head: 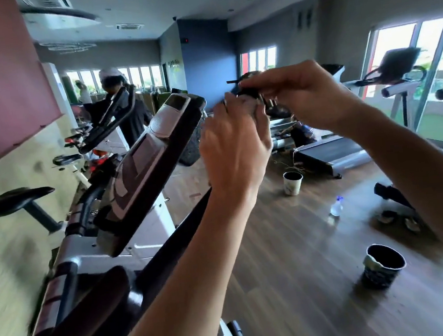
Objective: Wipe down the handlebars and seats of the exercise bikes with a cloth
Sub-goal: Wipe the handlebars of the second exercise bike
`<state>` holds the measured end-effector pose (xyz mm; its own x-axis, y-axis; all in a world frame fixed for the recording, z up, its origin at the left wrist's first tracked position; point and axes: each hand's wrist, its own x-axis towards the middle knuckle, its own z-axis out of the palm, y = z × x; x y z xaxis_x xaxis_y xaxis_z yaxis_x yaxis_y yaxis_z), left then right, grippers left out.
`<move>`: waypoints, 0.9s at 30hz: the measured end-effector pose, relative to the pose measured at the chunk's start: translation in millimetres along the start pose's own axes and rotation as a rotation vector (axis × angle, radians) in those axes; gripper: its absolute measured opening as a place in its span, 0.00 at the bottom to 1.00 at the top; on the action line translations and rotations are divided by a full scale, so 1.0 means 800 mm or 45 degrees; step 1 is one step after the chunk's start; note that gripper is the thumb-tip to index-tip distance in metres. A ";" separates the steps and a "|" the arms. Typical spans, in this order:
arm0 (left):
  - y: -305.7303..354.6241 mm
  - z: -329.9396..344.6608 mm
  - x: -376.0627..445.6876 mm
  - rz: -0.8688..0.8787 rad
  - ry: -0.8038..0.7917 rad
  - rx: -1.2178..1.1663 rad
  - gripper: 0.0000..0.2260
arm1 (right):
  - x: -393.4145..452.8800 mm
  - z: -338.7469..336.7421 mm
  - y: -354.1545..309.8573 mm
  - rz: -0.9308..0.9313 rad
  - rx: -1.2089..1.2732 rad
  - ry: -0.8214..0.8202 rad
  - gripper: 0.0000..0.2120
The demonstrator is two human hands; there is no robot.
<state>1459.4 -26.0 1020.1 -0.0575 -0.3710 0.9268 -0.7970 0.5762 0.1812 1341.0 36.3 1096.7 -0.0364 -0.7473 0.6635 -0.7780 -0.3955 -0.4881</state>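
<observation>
1. Both hands are raised together in front of the person, above the floor [292, 269] and to the right of the nearest exercise bike [143, 159].
2. The left hand [236, 150] shows its back to the camera; its fingers [236, 104] curl upward round a pale, blurred thing that may be the cloth [252, 104], though blur keeps me from being sure.
3. The right hand [299, 92] reaches in from the right, its fingers [263, 82] pinched together on a small dark object [245, 91] just above the left fingers; what that object is cannot be told.
4. The two sets of fingers touch or nearly touch around these things.
5. Left of the fingers stands the bike's console, and below the left forearm run its dark handlebar [185, 225] and its seat [88, 316].
6. Further left of the fingers is another bike's seat [19, 199].
7. Below and right of the fingers, on the floor, stand two cups [383, 268] and a small spray bottle [336, 207].
8. Behind the fingers, to the right, stands a treadmill [330, 154].
9. Far left, another person [125, 109] stands at a bike.
</observation>
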 end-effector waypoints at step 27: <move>-0.013 -0.012 0.023 -0.104 -0.057 -0.450 0.20 | -0.011 0.007 -0.027 -0.011 -0.437 -0.051 0.35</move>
<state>1472.6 -31.5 1038.4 -0.0347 -0.4536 0.8905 -0.5431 0.7566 0.3642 1361.6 48.3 1097.9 -0.0094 -0.7676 0.6409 -0.9441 -0.2044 -0.2586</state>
